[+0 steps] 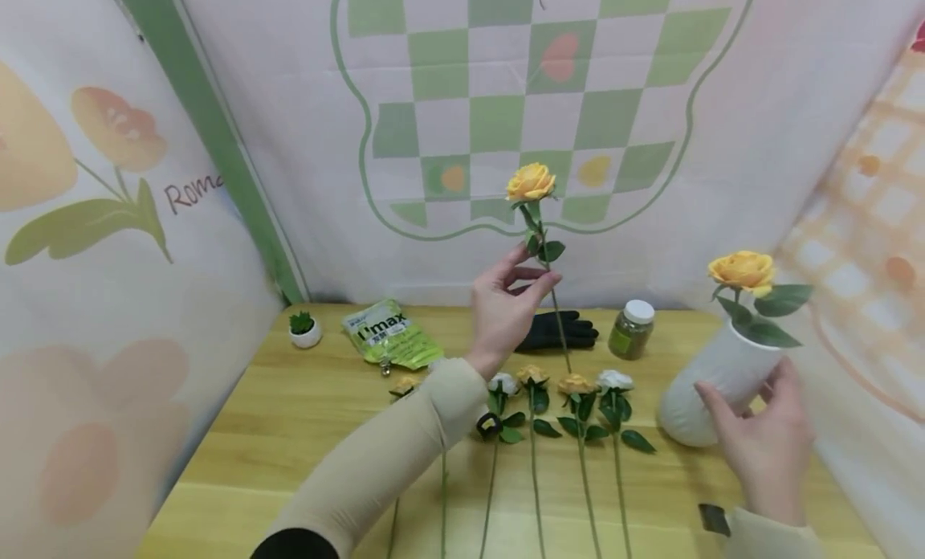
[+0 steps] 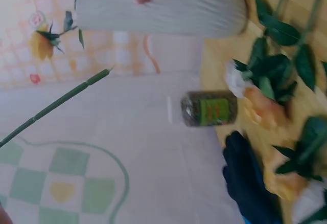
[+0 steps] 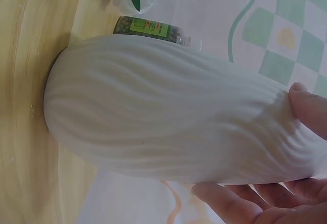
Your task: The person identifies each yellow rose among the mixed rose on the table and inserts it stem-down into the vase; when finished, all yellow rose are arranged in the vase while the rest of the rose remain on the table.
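We note left hand (image 1: 506,306) pinching long-stemmed yellow artificial rose (image 1: 531,183) aloft; right hand (image 1: 759,430) cupping tilted white ribbed ceramic vase (image 1: 711,382) on wooden counter (image 1: 289,430).

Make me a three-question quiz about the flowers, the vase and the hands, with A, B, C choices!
1. Where does the black glove lie?
A. inside the vase
B. on the table, behind the row of flowers
C. on the person's left hand

2. What colour is the rose that the left hand holds up?
A. yellow-orange
B. blue
C. purple

3. How does the white vase stand?
A. flat on its side
B. upside down
C. tilted, with the right hand on it

Answers:
1 B, it lies at the back by the small jar.
2 A, the bloom is yellow-orange.
3 C, it leans with one rose already in it.
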A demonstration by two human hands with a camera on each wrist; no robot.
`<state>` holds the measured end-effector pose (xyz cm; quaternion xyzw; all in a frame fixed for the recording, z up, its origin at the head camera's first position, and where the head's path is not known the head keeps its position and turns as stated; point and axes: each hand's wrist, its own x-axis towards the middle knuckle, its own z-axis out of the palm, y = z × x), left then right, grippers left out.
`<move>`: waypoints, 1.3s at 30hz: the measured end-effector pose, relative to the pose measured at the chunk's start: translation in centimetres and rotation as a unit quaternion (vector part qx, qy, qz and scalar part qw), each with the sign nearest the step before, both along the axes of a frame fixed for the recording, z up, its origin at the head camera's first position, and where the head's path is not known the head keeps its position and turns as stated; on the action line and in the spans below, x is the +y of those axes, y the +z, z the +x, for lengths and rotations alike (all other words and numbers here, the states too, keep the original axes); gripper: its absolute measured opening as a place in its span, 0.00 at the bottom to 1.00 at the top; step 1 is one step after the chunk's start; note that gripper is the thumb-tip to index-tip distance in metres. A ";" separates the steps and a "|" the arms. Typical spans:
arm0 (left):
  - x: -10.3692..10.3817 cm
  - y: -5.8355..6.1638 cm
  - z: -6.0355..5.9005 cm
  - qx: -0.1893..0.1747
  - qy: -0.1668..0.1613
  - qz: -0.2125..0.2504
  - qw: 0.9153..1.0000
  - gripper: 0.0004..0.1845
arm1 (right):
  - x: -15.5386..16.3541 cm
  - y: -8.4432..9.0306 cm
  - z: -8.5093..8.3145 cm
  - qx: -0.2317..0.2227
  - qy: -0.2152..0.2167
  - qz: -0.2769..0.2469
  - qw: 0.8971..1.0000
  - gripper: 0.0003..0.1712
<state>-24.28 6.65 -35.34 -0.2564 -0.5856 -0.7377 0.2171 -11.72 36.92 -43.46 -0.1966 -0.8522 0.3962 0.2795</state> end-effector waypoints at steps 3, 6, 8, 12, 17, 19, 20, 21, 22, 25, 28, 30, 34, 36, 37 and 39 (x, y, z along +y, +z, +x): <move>1.8 1.6 0.2 0.024 -0.008 0.023 0.999 0.26 | -0.1 0.0 0.0 0.000 0.002 0.002 1.000 0.56; 3.5 3.0 0.4 0.039 -0.017 0.043 0.998 0.26 | -0.2 0.0 0.0 -0.002 0.002 0.002 1.000 0.57; 4.6 3.7 0.5 0.043 -0.024 0.056 0.997 0.26 | -0.2 0.0 0.1 0.001 0.001 0.007 1.000 0.57; 6.8 4.9 0.7 0.042 -0.034 0.082 0.995 0.26 | -0.2 0.2 0.3 0.004 0.001 0.018 1.000 0.56; 9.2 6.1 1.5 0.034 -0.052 0.104 0.993 0.27 | -0.1 0.3 0.5 -0.001 0.007 0.014 1.000 0.56; 10.0 6.5 1.9 0.033 -0.055 0.107 0.992 0.26 | -0.1 0.4 0.5 -0.004 0.013 0.006 1.000 0.56; 10.4 6.7 2.1 0.035 -0.053 0.107 0.992 0.26 | -0.1 0.4 0.5 -0.003 0.015 0.004 1.000 0.56; 10.8 6.9 2.2 0.039 -0.052 0.107 0.992 0.26 | -0.1 0.4 0.5 -0.001 0.017 0.002 1.000 0.56; 11.1 7.0 2.3 0.045 -0.048 0.106 0.992 0.26 | -0.1 0.4 0.4 0.002 0.018 0.001 1.000 0.56; 12.3 7.3 2.5 0.064 -0.037 0.106 0.992 0.25 | -0.2 0.2 0.4 0.016 0.017 0.004 1.000 0.55; 13.3 7.3 2.6 0.079 -0.029 0.101 0.991 0.24 | -0.2 0.0 0.3 0.030 0.017 0.007 0.999 0.54; 13.8 7.2 2.6 0.084 -0.026 0.097 0.991 0.24 | -0.2 0.0 0.2 0.034 0.016 0.012 0.999 0.54; 14.6 6.9 2.6 0.096 -0.007 0.081 0.992 0.22 | -0.1 -0.1 0.3 0.040 0.017 0.020 0.999 0.54; 14.9 6.8 2.6 0.102 -0.002 0.077 0.992 0.21 | -0.1 -0.1 0.3 0.043 0.017 0.025 0.999 0.54; 15.1 6.7 2.6 0.103 0.000 0.075 0.992 0.21 | 0.0 -0.1 0.4 0.043 0.018 0.026 0.999 0.54; 15.5 6.6 2.7 0.106 -0.002 0.075 0.992 0.21 | 0.0 0.0 0.4 0.043 0.017 0.027 0.999 0.54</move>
